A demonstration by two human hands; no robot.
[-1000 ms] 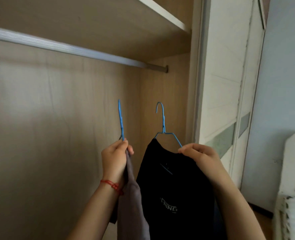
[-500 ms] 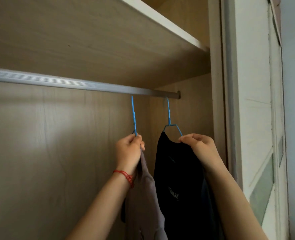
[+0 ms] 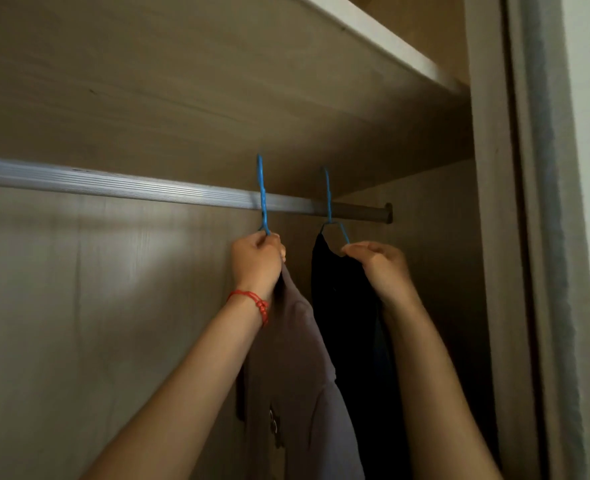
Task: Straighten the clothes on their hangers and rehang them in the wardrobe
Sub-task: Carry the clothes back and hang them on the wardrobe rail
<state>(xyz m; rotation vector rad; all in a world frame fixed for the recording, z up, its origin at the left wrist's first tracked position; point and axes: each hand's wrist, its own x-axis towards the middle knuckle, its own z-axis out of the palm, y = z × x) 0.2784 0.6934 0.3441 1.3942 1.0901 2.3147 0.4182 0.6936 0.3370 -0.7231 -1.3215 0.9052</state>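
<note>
two hangers (image 3: 261,195) at wardrobe rail (image 3: 113,185), both hands gripping

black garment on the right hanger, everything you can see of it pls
The black garment is dark, soft-looking fabric hanging in long folds from a blue wire hanger, whose hook rises across the metal rail near its right end; whether it bears on the rail cannot be told. The right hand grips the hanger's shoulder at the fabric's top. A grey garment overlaps its left side. Its lower part runs out of view.
</note>
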